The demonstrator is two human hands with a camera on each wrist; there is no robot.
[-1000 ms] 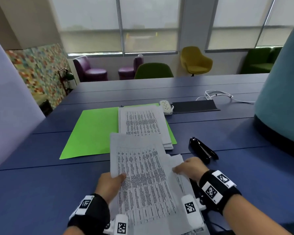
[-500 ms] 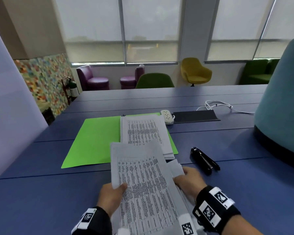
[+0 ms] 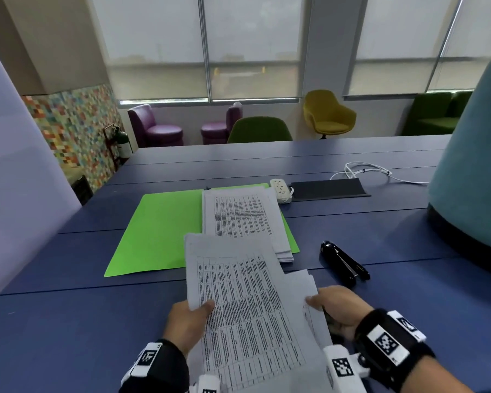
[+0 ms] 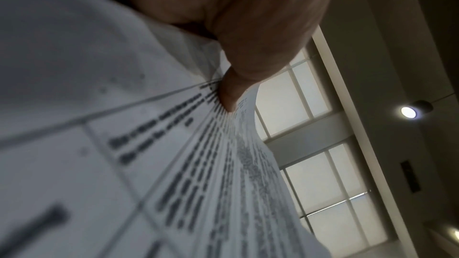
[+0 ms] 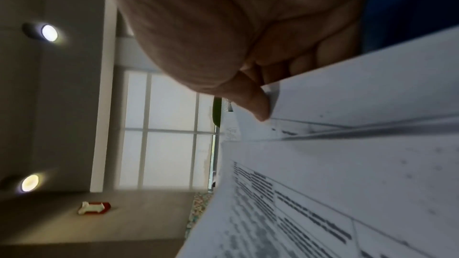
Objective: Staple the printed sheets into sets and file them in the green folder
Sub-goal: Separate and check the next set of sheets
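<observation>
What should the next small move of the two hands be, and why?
Probably square the held printed sheets into one even set. The left hand pinches the upper sheet while the right hand holds lower sheets that stick out to the right, so the edges are not aligned. The black stapler lies untouched on the blue table.

Open blue table (image 3: pixel 68 321) at 9 o'clock of the left hand (image 3: pixel 186 321), free pass there. 12 o'clock: green folder (image 3: pixel 159 231) lying open, flat, with paper stack (image 3: pixel 244 219) on its right half. Stapler (image 3: pixel 343 263) at 1 o'clock, just beyond the right hand (image 3: pixel 339 310). Power strip (image 3: pixel 279 190) and white cable (image 3: pixel 366 173) further out at 1. Teal chair back (image 3: pixel 474 165) walls off 2–3 o'clock. Table to the right of the stapler is open.
</observation>
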